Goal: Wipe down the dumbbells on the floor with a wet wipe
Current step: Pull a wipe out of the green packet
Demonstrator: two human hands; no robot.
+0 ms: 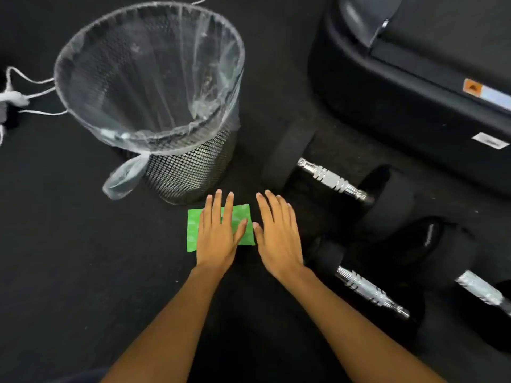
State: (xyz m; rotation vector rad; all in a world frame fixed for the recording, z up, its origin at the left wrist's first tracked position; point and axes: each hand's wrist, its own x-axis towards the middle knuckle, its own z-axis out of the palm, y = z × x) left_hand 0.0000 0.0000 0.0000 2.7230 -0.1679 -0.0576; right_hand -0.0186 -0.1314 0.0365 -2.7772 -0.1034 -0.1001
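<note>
A green wet-wipe pack (193, 230) lies flat on the black floor just in front of me. My left hand (218, 236) lies over it with straight fingers, covering its middle. My right hand (276, 236) hovers flat beside the pack's right edge, fingers straight, holding nothing. To the right lie three black dumbbells with chrome handles: one further away (334, 179), one near my right forearm (370, 291), and one at the frame's right edge (482, 291), cut off.
A black mesh bin (190, 170) lined with a clear plastic bag stands directly behind the pack. A dark machine base (414, 100) fills the upper right. White cord (16, 98) lies at the left edge.
</note>
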